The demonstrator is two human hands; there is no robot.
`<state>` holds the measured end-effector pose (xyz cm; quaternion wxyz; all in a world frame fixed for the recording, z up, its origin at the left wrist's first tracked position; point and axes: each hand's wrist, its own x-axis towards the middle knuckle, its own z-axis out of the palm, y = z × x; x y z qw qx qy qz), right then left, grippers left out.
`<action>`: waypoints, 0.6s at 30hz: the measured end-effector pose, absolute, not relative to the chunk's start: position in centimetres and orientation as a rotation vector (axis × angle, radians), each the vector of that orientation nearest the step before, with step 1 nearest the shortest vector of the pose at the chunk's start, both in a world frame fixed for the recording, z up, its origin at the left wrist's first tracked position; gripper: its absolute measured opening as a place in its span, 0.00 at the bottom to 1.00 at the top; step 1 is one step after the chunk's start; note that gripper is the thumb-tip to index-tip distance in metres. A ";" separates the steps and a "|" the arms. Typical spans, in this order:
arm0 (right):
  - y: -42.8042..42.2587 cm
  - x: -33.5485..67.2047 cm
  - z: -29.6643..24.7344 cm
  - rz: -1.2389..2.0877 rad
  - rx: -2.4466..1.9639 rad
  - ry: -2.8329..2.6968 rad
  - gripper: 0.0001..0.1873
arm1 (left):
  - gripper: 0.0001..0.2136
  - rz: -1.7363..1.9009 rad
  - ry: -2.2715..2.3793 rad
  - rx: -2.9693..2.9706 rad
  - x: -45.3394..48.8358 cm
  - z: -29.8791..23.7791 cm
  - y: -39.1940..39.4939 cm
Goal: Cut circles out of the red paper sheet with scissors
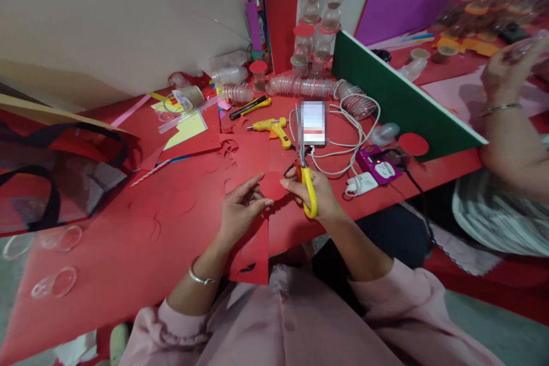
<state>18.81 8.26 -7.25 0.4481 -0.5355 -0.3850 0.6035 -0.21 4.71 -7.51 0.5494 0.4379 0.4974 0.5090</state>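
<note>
A small red paper disc [273, 185] is held between my two hands above the red table. My left hand [241, 209] has its thumb and a fingertip at the disc's left edge, with the other fingers loosely curled. My right hand [319, 191] pinches the disc's right side under the thumb. That same hand also has scissors [309, 193] with yellow handles hooked in it, blades pointing away from me. Beneath my hands lies a red paper sheet [257, 240]. Red paper scraps [229, 148] are scattered just beyond the left hand.
A yellow glue gun [272, 127], a cutter knife [251, 107] and a phone [313, 122] with white cable lie ahead. Stacked plastic cups [300, 87] line the back. A purple power socket [380, 166] sits right, before a green board [398, 91]. Another person's arm [506, 103] is beyond.
</note>
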 end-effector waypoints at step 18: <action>7.6 17.9 -7.9 1.515 -1.285 -0.891 0.25 | 0.37 1.190 1.474 1.428 0.2 -8.2 4.7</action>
